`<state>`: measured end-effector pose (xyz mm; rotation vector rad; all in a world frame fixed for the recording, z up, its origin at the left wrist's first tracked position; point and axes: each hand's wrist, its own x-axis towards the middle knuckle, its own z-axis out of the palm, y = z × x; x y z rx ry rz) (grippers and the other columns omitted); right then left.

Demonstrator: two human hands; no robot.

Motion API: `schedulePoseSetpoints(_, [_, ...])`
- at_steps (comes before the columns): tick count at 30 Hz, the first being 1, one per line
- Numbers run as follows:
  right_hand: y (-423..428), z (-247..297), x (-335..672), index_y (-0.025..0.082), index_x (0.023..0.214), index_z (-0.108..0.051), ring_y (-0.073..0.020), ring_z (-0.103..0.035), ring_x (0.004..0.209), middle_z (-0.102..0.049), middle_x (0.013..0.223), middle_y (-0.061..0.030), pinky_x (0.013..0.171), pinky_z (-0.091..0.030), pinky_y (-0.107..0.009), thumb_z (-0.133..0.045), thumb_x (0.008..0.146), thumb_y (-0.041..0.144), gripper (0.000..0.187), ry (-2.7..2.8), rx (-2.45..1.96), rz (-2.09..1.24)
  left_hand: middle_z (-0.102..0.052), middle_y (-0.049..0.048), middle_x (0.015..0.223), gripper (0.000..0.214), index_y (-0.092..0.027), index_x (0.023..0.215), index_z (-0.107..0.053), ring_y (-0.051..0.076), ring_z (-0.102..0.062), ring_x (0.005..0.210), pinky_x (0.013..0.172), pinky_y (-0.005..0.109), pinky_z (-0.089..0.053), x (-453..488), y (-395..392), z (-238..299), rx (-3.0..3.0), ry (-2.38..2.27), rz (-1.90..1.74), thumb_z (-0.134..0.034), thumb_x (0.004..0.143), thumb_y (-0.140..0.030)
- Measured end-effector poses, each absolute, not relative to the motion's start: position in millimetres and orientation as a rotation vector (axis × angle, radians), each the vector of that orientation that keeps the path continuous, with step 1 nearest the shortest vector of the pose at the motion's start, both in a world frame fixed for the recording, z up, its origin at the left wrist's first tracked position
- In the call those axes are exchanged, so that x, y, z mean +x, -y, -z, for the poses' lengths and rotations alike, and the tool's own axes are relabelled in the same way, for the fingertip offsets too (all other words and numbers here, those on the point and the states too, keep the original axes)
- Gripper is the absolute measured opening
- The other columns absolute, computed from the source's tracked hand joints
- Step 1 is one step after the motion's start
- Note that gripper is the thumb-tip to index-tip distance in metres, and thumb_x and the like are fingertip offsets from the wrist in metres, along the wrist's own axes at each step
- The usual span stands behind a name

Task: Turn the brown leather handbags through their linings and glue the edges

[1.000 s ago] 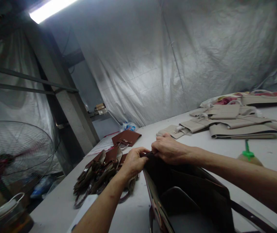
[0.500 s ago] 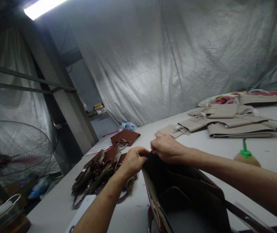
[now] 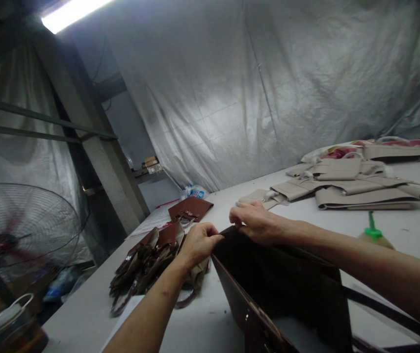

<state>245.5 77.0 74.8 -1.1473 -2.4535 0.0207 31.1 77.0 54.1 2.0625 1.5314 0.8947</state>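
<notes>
A dark brown leather bag (image 3: 287,289) stands open on the white table (image 3: 202,328) right in front of me. My left hand (image 3: 198,243) is closed in a pinch on the far corner of the bag's rim. My right hand (image 3: 256,223) grips the same rim just to the right, fingers curled over the edge. Left of my left hand lies a heap of brown leather pieces (image 3: 147,264), touching my wrist.
A flat brown leather piece (image 3: 190,208) lies farther back. Beige bag panels (image 3: 346,189) are stacked at the back right. A bottle with a green cap (image 3: 374,234) stands behind my right forearm. A spinning fan (image 3: 18,235) is at the left, plastic sheeting behind.
The bag's rim has been tipped and pulled wider, so its dark inside faces me more. Both hands kept their grip and shifted slightly apart.
</notes>
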Motion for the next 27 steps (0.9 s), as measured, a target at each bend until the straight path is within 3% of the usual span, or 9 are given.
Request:
schedulePoseSetpoints(2, [-76.9,-74.8,244.3,0.017,0.097,-0.061,-0.0233,-0.055,0.092,-0.066,0.093,-0.0078,0.084,-0.028,-0.034,-0.052,0.077,0.007,0.024,2.443,-1.145,-0.028,-0.060,-0.0008,0.065,0.013,-0.014,0.071,-0.066,0.010,-0.050,0.058,0.055,0.020,-0.037,29.2,-76.7,-53.4,2.050,-1.526,-0.908,-0.067,0.066,-0.025])
schedulePoseSetpoints(6, [-79.2,-73.9,240.5,0.017,0.097,-0.063,-0.0233,-0.056,0.088,-0.066,0.090,-0.0088,0.085,-0.029,-0.036,-0.052,0.078,0.009,0.024,2.440,-1.122,0.055,-0.069,0.0038,0.078,0.032,-0.012,0.094,-0.072,0.013,-0.058,0.064,0.062,0.023,-0.044,31.1,-75.8,-54.3,1.913,-1.376,-0.886,-0.067,0.064,-0.022])
schedulePoseSetpoints(11, [-77.8,-75.1,235.5,0.016,0.100,-0.064,-0.0239,-0.057,0.084,-0.065,0.089,-0.0109,0.084,-0.031,-0.038,-0.052,0.077,0.009,0.027,2.439,-1.161,0.153,-0.070,0.0047,0.071,0.026,-0.010,0.084,-0.075,0.014,-0.060,0.062,0.062,0.024,-0.045,36.9,-72.9,-57.8,1.774,-1.274,-0.844,-0.067,0.060,-0.018])
schedulePoseSetpoints(15, [-76.7,-78.7,238.3,0.017,0.097,-0.064,-0.0230,-0.058,0.086,-0.066,0.090,-0.0086,0.084,-0.034,-0.036,-0.054,0.076,0.010,0.024,2.426,-1.123,0.006,-0.070,0.0035,0.069,0.020,-0.013,0.077,-0.076,0.014,-0.060,0.063,0.061,0.023,-0.044,37.5,-72.5,-59.0,1.892,-1.421,-0.886,-0.067,0.061,-0.019])
schedulePoseSetpoints(22, [-80.3,-83.6,288.6,0.016,0.097,-0.059,-0.0194,-0.061,0.084,-0.067,0.092,-0.0077,0.077,-0.044,-0.030,-0.054,0.085,0.036,0.024,2.121,-1.057,-0.379,-0.068,0.0032,0.065,0.012,-0.015,0.071,-0.072,0.015,-0.059,0.060,0.055,0.023,-0.039,7.0,-59.0,-59.9,1.920,-1.836,-0.967,-0.062,0.065,-0.020])
schedulePoseSetpoints(27, [-70.2,-53.4,314.8,0.016,0.109,-0.060,-0.0264,-0.062,0.098,-0.065,0.112,-0.0134,0.085,-0.048,-0.037,-0.052,0.084,0.055,0.047,2.108,-1.144,-0.461,-0.064,0.0023,0.065,0.009,-0.017,0.068,-0.065,0.018,-0.060,0.067,0.058,0.025,-0.041,11.9,-43.6,-71.3,2.063,-2.036,-0.734,-0.061,0.069,-0.025])
